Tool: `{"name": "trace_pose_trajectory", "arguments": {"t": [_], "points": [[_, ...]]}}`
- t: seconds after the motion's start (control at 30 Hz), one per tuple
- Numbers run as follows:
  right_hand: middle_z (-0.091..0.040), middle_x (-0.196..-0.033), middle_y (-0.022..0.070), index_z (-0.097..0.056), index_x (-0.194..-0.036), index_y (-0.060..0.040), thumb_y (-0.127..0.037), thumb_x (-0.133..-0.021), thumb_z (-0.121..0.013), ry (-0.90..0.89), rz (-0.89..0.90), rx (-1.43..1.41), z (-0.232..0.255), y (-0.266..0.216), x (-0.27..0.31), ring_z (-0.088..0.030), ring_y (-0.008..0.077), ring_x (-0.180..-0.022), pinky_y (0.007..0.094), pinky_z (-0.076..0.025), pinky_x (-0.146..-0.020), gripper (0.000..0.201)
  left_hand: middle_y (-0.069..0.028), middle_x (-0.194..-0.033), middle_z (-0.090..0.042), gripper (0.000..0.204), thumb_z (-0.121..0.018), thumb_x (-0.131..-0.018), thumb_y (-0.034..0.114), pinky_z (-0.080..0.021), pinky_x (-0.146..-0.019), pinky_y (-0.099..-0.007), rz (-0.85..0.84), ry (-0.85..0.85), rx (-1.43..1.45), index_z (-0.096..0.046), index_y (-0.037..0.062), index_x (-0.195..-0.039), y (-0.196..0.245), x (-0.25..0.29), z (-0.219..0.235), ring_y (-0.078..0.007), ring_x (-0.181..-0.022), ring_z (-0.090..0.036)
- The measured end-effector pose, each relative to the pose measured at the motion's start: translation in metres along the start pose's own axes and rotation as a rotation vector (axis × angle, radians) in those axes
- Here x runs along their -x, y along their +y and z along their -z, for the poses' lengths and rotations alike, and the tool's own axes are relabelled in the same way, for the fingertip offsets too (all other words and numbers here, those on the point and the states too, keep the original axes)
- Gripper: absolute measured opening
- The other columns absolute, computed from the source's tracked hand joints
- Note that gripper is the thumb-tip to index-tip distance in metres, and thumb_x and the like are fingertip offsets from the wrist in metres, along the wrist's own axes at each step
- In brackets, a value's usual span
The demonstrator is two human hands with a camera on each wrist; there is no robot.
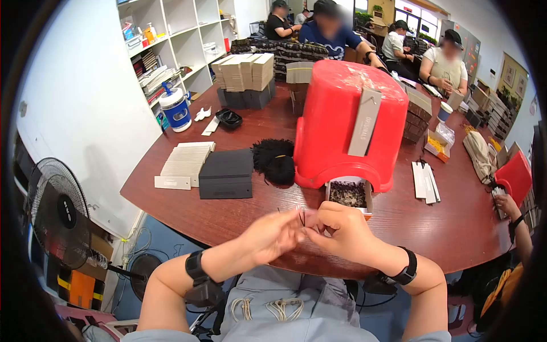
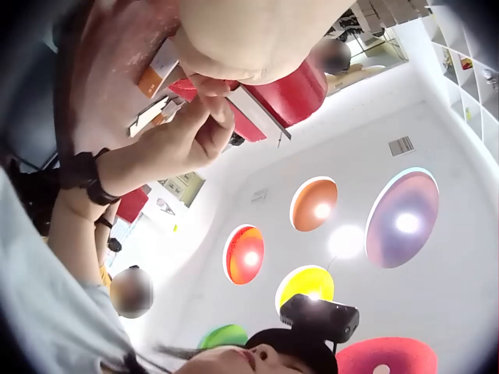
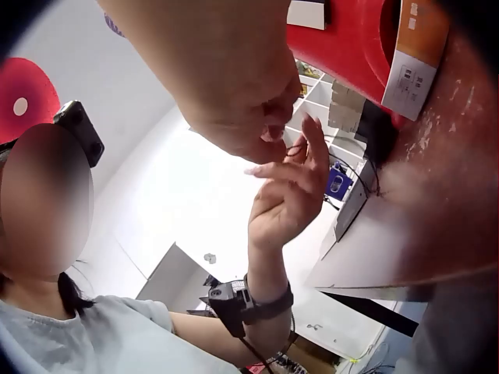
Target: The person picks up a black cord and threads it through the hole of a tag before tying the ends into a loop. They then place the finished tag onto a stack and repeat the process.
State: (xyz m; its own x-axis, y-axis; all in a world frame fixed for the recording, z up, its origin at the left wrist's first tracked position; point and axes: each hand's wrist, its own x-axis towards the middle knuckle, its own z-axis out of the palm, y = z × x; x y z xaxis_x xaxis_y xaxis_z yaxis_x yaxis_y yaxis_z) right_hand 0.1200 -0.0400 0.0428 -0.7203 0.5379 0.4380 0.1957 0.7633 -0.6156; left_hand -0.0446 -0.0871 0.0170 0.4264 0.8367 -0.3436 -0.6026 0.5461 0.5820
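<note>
Both hands meet above the near edge of the table. My left hand (image 1: 270, 236) holds a thin black cord (image 3: 343, 160) at its fingertips, and the cord trails from the fingers in the right wrist view. Thumb and index finger of my right hand (image 1: 345, 228) pinch together at the same cord, touching the left fingertips; the fingers hide most of it. Just beyond the right hand is a small open box (image 1: 368, 206) with many tiny dark pieces (image 1: 347, 195) inside. Left of it lies a bundle of black cords (image 1: 273, 157) with a yellow tie.
A large red plastic tub (image 1: 336, 114) stands over the box, a grey tag (image 1: 364, 122) on its side. Dark cards (image 1: 225, 174) and beige tags (image 1: 185, 162) lie left, white tags (image 1: 425, 182) right. A blue jug (image 1: 175, 111) stands farther back. People sit around the table.
</note>
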Motion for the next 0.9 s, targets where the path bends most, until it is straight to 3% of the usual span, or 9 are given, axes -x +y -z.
{"name": "trace_pose_trajectory", "arguments": {"t": [0.07, 0.17, 0.47, 0.57, 0.63, 0.7, 0.77, 0.83, 0.9], "points": [[-0.049, -0.061, 0.0053, -0.054, -0.068, -0.0046, -0.009, -0.066, -0.062, 0.068, 0.018, 0.042, 0.004, 0.003, 0.006, -0.053, 0.0206, -0.053, 0.0297, -0.042, -0.046, 0.010, -0.0067, -0.095, -0.056, 0.024, -0.045, -0.086, 0.018, -0.033, -0.037, -0.0142, -0.130, 0.018, 0.042, -0.050, 0.0003, -0.101, 0.010, -0.017, 0.002, -0.0040, -0.058, -0.045], [-0.048, -0.061, 0.0048, -0.054, -0.069, -0.0055, -0.009, -0.066, -0.062, 0.134, 0.019, 0.103, 0.014, 0.007, 0.013, -0.052, 0.0209, -0.052, 0.0300, -0.042, -0.046, 0.009, -0.0085, -0.099, -0.053, 0.022, -0.046, -0.085, 0.013, -0.027, -0.032, -0.0100, -0.182, 0.116, -0.022, -0.049, -0.0008, -0.101, 0.027, -0.030, -0.019, -0.0016, -0.048, -0.040], [-0.048, -0.061, 0.0041, -0.055, -0.070, -0.0060, -0.009, -0.064, -0.062, 0.166, 0.052, 0.209, 0.012, 0.028, 0.021, -0.052, 0.0204, -0.051, 0.0293, -0.042, -0.043, 0.009, -0.0085, -0.097, -0.055, 0.025, -0.047, -0.084, 0.015, -0.034, -0.043, -0.0128, -0.436, 0.093, -0.109, -0.050, -0.0005, -0.103, 0.060, -0.065, -0.018, -0.0029, -0.056, -0.043], [-0.049, -0.058, 0.0025, -0.055, -0.066, -0.0067, -0.005, -0.062, -0.065, 0.199, 0.129, 0.256, 0.008, 0.035, 0.022, -0.049, 0.0164, -0.042, 0.0274, -0.040, -0.039, 0.011, -0.0035, -0.080, -0.056, 0.025, -0.048, -0.085, 0.016, -0.031, -0.042, -0.0135, -0.529, 0.128, -0.208, -0.051, -0.0008, -0.103, 0.055, -0.067, -0.024, -0.0024, -0.052, -0.042], [-0.049, -0.058, 0.0027, -0.055, -0.067, -0.0073, -0.006, -0.061, -0.065, 0.149, 0.168, 0.255, 0.007, 0.039, 0.022, -0.050, 0.0178, -0.044, 0.0282, -0.041, -0.040, 0.011, 0.0016, -0.068, -0.048, 0.025, -0.043, -0.086, 0.015, -0.030, -0.043, -0.0151, -0.540, 0.010, -0.309, -0.049, -0.0008, -0.105, 0.053, -0.067, -0.025, -0.0034, -0.048, -0.037], [-0.052, -0.061, 0.0029, -0.057, -0.069, -0.0070, -0.008, -0.063, -0.065, 0.093, 0.156, 0.246, 0.008, 0.039, 0.022, -0.051, 0.0170, -0.047, 0.0272, -0.041, -0.041, 0.010, 0.0041, -0.059, -0.040, 0.026, -0.041, -0.087, 0.015, -0.024, -0.042, -0.0157, -0.559, 0.053, -0.371, -0.051, -0.0012, -0.105, 0.048, -0.065, -0.028, -0.0025, -0.046, -0.031], [-0.054, -0.064, 0.0048, -0.058, -0.069, -0.0072, -0.012, -0.067, -0.063, 0.041, -0.004, 0.079, 0.016, 0.027, 0.017, -0.053, 0.0200, -0.051, 0.0295, -0.043, -0.046, 0.007, 0.0058, -0.055, -0.035, 0.026, -0.041, -0.087, 0.014, -0.023, -0.042, -0.0155, -0.624, 0.008, -0.558, -0.053, -0.0016, -0.104, 0.044, -0.062, -0.025, -0.0017, -0.046, -0.028], [-0.057, -0.066, 0.0055, -0.059, -0.071, -0.0072, -0.012, -0.069, -0.062, 0.234, -0.090, 0.124, 0.024, 0.039, 0.015, -0.054, 0.0202, -0.052, 0.0287, -0.043, -0.046, 0.006, 0.0076, -0.053, -0.032, 0.025, -0.041, -0.087, 0.013, -0.019, -0.042, -0.0161, -0.649, 0.044, -0.630, -0.054, -0.0012, -0.103, 0.042, -0.057, -0.026, -0.0001, -0.047, -0.025], [-0.055, -0.066, 0.0070, -0.060, -0.073, -0.0067, -0.014, -0.068, -0.063, 0.233, -0.201, 0.362, 0.040, 0.050, 0.003, -0.055, 0.0231, -0.055, 0.0300, -0.043, -0.049, 0.009, 0.0055, -0.060, -0.047, 0.024, -0.043, -0.086, 0.012, -0.029, -0.046, -0.0149, -0.806, 0.003, -0.863, -0.055, -0.0019, -0.103, 0.040, -0.055, -0.022, 0.0005, -0.052, -0.036]]}}
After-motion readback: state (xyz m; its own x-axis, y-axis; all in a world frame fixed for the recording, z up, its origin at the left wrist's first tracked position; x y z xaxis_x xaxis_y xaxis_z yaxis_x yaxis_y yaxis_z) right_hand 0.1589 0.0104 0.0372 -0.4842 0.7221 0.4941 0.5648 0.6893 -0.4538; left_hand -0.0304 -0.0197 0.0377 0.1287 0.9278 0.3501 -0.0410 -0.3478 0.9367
